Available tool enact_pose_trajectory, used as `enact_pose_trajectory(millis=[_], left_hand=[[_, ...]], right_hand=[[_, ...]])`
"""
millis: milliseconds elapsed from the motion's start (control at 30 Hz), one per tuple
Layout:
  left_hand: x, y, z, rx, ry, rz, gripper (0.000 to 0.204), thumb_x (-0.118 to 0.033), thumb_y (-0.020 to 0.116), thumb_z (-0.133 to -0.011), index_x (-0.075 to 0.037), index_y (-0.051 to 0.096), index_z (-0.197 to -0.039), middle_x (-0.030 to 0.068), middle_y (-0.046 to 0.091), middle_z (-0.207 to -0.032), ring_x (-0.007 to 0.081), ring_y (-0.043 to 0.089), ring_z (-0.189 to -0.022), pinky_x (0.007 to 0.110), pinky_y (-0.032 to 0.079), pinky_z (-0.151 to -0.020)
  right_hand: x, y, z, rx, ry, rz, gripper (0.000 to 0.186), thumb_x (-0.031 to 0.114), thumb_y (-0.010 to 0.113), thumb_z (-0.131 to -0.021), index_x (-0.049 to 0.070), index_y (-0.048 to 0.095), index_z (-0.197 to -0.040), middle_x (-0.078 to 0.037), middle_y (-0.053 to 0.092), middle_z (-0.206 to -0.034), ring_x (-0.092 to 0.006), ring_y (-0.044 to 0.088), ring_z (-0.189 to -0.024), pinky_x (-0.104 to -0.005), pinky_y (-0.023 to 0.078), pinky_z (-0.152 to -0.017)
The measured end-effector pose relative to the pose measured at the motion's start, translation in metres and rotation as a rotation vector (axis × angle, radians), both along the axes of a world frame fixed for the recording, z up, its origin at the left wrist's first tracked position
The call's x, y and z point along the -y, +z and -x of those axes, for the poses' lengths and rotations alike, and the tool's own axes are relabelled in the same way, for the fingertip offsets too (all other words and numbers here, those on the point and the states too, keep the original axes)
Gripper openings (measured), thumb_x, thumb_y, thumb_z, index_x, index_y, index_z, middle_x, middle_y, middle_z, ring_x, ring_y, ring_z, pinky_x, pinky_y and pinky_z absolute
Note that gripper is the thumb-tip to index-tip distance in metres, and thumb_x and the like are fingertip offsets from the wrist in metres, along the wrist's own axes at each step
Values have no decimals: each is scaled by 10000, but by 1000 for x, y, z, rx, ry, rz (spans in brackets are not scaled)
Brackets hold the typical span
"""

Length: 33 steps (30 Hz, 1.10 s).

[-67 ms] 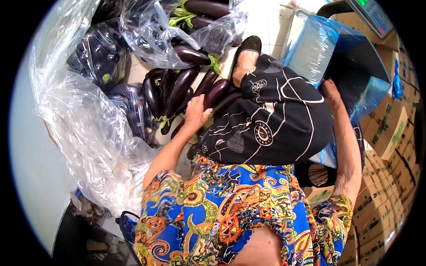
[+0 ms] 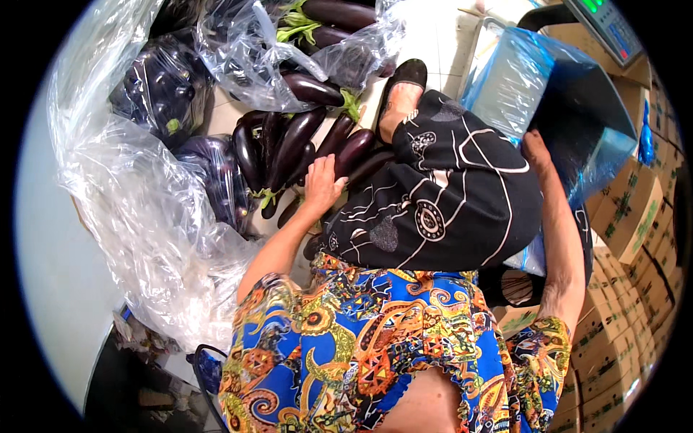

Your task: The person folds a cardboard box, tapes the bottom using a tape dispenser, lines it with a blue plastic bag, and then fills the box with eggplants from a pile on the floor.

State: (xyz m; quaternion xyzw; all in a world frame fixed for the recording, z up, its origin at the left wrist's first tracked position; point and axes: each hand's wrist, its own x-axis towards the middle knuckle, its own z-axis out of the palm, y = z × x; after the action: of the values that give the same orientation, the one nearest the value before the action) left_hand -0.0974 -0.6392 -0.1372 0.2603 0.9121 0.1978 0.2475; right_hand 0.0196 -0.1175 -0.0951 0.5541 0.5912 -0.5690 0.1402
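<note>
My left hand (image 2: 323, 180) rests with fingers apart on a cluster of loose purple eggplants (image 2: 292, 144) on the floor, touching one near its tips. My right hand (image 2: 534, 148) grips the near edge of a dark container lined with blue translucent plastic (image 2: 505, 79) at my right, its fingertips partly hidden. Above the loose eggplants, more eggplants (image 2: 336, 16) with green stalks lie under crumpled clear plastic (image 2: 245, 58). Bagged eggplants (image 2: 162, 94) lie to the left of my left hand.
My sandalled foot (image 2: 401, 90) and dark patterned trousers (image 2: 447, 209) occupy the middle. A large sheet of clear plastic (image 2: 144, 231) covers the left side. A digital scale (image 2: 603, 29) stands at upper right, with stacked cardboard boxes (image 2: 628, 216) down the right. Tiled floor (image 2: 433, 36) shows at the top.
Very little differs. My arms and the blue-lined container have shifted slightly; my left hand stays on the eggplants and my right hand on the container's edge.
</note>
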Motion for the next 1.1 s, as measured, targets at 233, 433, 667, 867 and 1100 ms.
enact_pose_trajectory(millis=[233,433,667,867,1100], left_hand=[[-19,-6,6,-83,74,-19,635,-198,844,-607,-37,528,-1134,166,523,-1042,376,531,-1022,482,469,-862],[-5,52,45,320,109,22,394,-208,780,-722,-1,614,-1014,95,592,-914,246,576,-838,355,477,-772],[-30,190,111,1068,561,-553,705,-386,698,-822,4,431,-1345,130,630,-1123,212,692,-909,306,595,-649],[-149,258,173,788,7,-634,839,-433,733,-749,47,448,-1375,176,618,-1211,240,658,-1039,363,519,-901],[-302,306,162,428,-1032,-487,692,-256,779,-667,-11,601,-1289,137,665,-1178,243,646,-1081,366,487,-972]], right_hand=[[3,-7,-19,129,214,-355,423,349,640,-884,-53,613,-1012,-179,659,-885,-231,617,-797,-383,493,-708],[25,90,14,200,606,-438,444,344,667,-916,-58,607,-1095,-258,680,-989,-380,671,-886,-447,533,-769],[16,198,-1,-149,680,-1413,341,159,716,-836,45,632,-1147,-171,606,-1062,-352,599,-1007,-420,506,-873],[11,193,-28,-199,470,-1506,386,157,747,-830,55,620,-1180,-153,570,-1162,-325,587,-1055,-412,497,-918],[47,269,16,-586,374,-255,705,445,740,-830,23,547,-1361,-164,649,-1180,-246,615,-1114,-365,476,-993]])
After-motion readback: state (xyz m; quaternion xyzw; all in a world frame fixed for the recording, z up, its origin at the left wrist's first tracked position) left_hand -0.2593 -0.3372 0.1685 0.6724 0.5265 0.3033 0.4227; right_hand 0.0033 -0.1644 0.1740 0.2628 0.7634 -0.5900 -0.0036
